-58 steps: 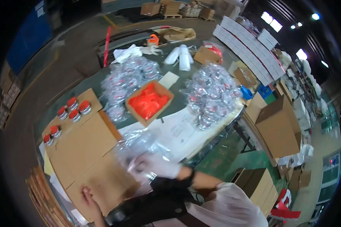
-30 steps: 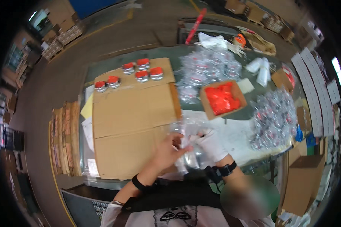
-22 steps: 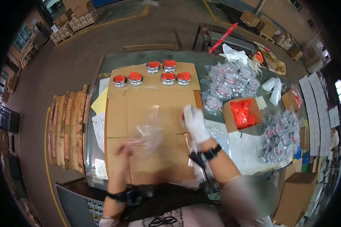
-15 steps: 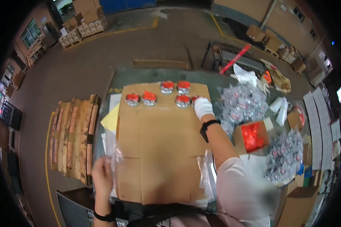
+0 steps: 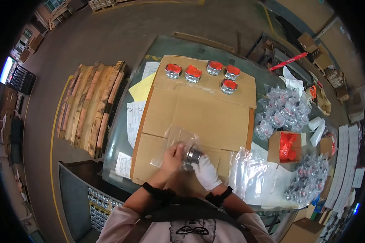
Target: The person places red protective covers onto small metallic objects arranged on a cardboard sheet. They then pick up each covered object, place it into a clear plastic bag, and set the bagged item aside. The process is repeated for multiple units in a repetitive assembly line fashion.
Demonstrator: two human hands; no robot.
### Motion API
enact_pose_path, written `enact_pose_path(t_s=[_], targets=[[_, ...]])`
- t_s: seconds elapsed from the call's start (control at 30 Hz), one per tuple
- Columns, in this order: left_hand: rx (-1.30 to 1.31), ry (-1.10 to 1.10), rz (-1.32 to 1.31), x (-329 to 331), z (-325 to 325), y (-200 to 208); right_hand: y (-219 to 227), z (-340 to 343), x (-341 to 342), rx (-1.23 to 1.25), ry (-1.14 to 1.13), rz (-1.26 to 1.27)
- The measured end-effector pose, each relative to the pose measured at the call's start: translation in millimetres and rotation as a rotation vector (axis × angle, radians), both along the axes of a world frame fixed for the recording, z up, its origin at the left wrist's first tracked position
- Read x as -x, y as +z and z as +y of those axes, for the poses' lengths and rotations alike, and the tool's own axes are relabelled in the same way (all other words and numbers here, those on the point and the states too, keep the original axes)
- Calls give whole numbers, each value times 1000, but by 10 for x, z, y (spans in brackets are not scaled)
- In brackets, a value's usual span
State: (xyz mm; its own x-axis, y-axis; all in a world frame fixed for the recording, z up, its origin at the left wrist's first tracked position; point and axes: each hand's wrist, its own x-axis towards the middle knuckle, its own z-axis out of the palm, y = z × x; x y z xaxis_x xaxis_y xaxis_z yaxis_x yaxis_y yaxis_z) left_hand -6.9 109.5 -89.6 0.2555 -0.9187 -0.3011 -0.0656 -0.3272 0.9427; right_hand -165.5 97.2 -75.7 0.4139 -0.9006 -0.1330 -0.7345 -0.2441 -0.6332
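Note:
Over the near part of a flattened cardboard sheet [image 5: 211, 109], my two hands meet close together. My bare left hand [image 5: 174, 157] pinches a clear plastic bag [image 5: 166, 148], which spreads out beyond the fingers. A short, round silver metal part [image 5: 194, 154] is gripped by my white-gloved right hand [image 5: 207, 172]. It lies at the bag's mouth; whether it is inside the plastic I cannot tell. Along the sheet's far edge stand several similar silver parts with red tops, among them one at the left [image 5: 173, 71] and a nearer one at the right [image 5: 228, 86].
More clear bags [image 5: 247, 168] lie flat beside the sheet. To the right are a pile of bagged parts [image 5: 286, 109], a small box of red plastic pieces [image 5: 287, 147] and another bagged pile [image 5: 308, 178]. Papers [image 5: 134, 121] line the left; a wooden pallet [image 5: 91, 107] is on the floor.
My right hand has drawn back from the far row with one metal part. My left hand has come in from the sheet's left edge with a bag. The whole view has turned.

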Motion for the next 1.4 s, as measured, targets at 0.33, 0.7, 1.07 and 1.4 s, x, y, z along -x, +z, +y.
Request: enact_pose_path(t_s=[0.33,0.7,1.07,1.4], targets=[[56,-4,91,3,529,795,442,-130,-383,-667,18,-887],[316,-347,-897,-231,654,475,446,20,-290,-986,-416,-839],[229,-196,-693,-195,778,225,356,-293,-531,250,604,5],[266,137,47,196,599,743,954,277,1287,75,-83,-346]])
